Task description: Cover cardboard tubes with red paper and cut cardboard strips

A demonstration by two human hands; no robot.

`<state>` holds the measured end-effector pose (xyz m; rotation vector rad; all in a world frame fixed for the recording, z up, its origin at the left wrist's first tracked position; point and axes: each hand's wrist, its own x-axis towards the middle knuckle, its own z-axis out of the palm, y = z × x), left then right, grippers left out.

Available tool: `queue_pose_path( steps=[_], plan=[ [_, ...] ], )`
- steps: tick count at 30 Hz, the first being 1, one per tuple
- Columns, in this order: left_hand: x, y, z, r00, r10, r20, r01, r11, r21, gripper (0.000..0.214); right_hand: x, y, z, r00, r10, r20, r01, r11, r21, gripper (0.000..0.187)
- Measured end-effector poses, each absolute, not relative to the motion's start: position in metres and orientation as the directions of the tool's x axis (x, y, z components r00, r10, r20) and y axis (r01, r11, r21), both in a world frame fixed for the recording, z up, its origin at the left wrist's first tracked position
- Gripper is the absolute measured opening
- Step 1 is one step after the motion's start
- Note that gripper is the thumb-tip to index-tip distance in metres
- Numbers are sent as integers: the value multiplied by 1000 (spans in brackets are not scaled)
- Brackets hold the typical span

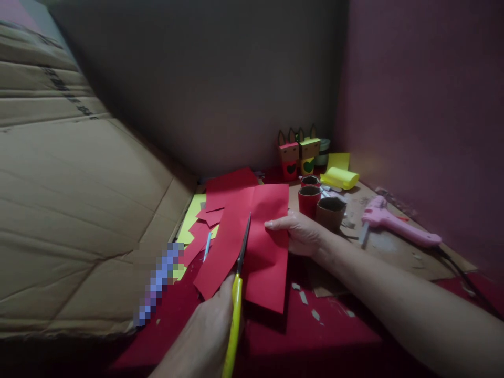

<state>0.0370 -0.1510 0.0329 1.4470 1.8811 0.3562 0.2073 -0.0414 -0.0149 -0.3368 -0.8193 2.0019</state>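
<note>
My left hand (210,328) is closed on a pair of scissors (236,310) with yellow handles. Their dark blades lie along a cut that runs up a sheet of red paper (270,257). The strip left of the blades splays away, while the top of the sheet is still joined. On the sheet's right edge, my right hand (301,231) pinches the paper, thumb on top and fingers underneath. How the fingers sit in the scissor handles is mostly hidden.
Red paper pieces (232,184) and yellow sheets (191,220) lie left. Cardboard tubes (331,210), rolled yellow paper (340,178) and a pink glue gun (397,223) are on the right. Two eared paper figures (309,149) stand behind. A large cardboard panel (79,210) rises at left.
</note>
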Motion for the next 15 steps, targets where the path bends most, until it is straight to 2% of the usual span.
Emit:
queue_pose_path(
  steps=[8, 15],
  plan=[
    [33, -149, 29, -99, 941, -324, 758, 282, 588, 25, 206, -43, -12, -544, 835, 80, -640, -351, -684, 31],
    [26, -145, 20, -81, 968, -236, 762, 213, 612, 22, 206, -47, -13, -512, 857, 65, -656, -341, -674, 23]
  ],
)
